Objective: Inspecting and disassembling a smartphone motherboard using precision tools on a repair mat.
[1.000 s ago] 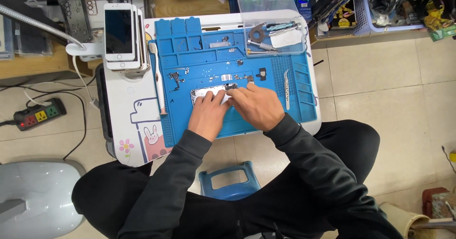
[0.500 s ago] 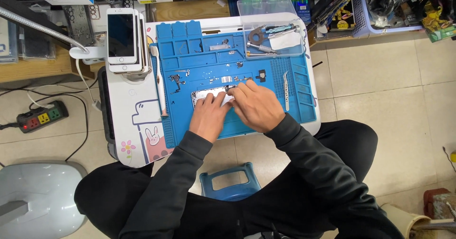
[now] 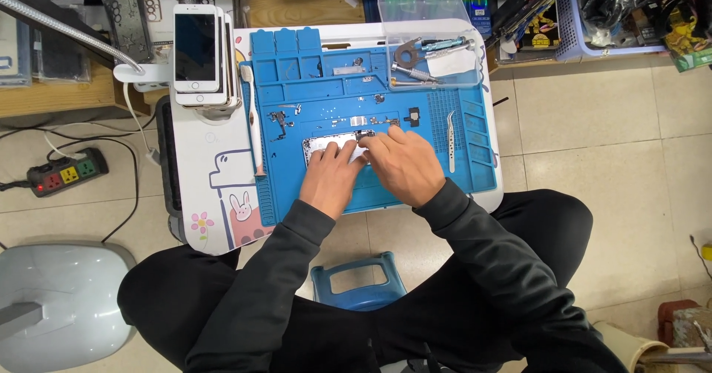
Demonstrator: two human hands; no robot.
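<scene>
An opened phone body (image 3: 320,146), silver inside, lies on the blue work mat (image 3: 297,187) on a small white table. My left hand (image 3: 330,180) rests on its near edge and holds it down. My right hand (image 3: 404,165) covers the phone's right part, fingertips pressed on the inside near the top. Whether a small tool or part sits under those fingers is hidden. Small loose parts (image 3: 363,121) lie on the mat just beyond the phone.
A stack of phones (image 3: 199,54) stands at the table's far left. A clear tray (image 3: 434,54) with tools sits at the far right, tweezers (image 3: 450,150) on the mat's right, a white pen-like tool (image 3: 254,121) on its left. A power strip (image 3: 67,174) lies on the floor.
Both hands stay on the phone; the fingers shift only slightly. The camera has tilted a little, so the table sits lower in view.
</scene>
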